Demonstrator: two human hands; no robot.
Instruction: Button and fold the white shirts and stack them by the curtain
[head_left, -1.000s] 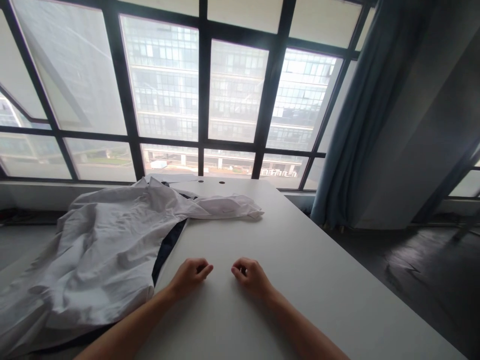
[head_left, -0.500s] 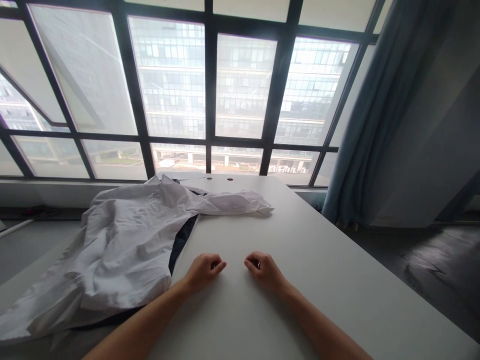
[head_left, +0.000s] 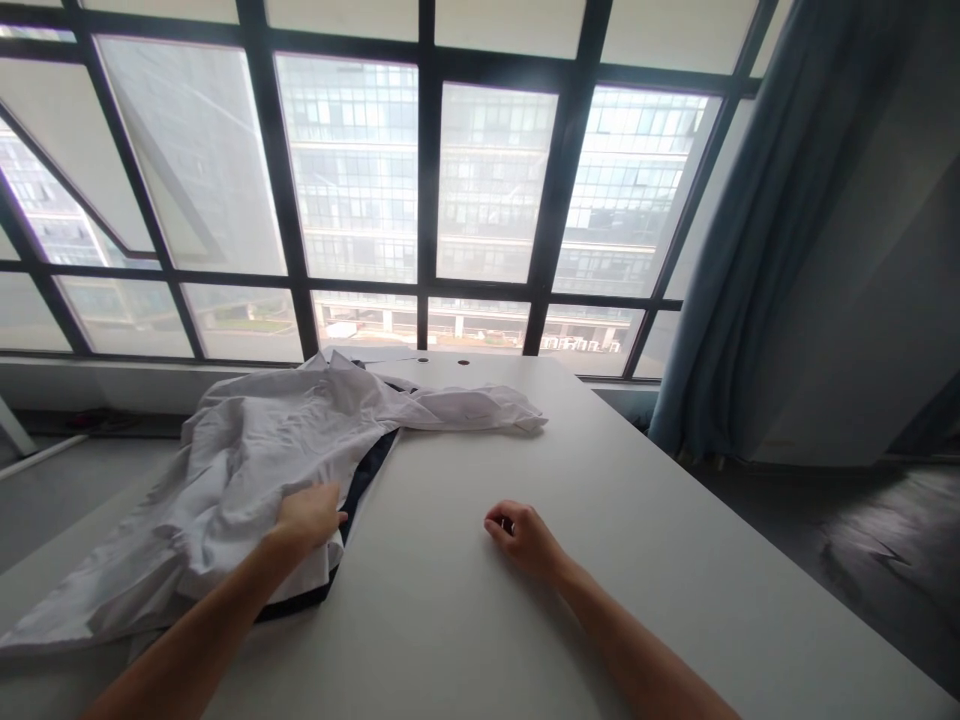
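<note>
Seen from head height, looking down over a white table (head_left: 442, 610) toward a gridded window (head_left: 487, 200): a white shirt (head_left: 232, 460), wrinkled and spread across the left side, with one sleeve (head_left: 480, 408) stretched rightward along the far part of the tabletop and dark cloth (head_left: 369, 470) showing along the right and near edges. Near the close right corner, over the white fabric, the left hand (head_left: 309, 515), thumb toward the dark cloth; fingers mostly hidden, so cannot tell whether clamped on the fabric or merely resting on it. Well to the right, by bare tabletop, the right hand (head_left: 529, 540), fingers curled loosely in toward the thumb, nothing held. For good handling of that edge, as a judgement: take a small pinch close to the corner rather than a fistful, to spare the cloth more creases. Feel for both layers before any pull; hard to tell from here, dark lining or separate piece. Probably best to support a second point with the right hand, keep tension even, and avoid dragging the sleeve askew.
</note>
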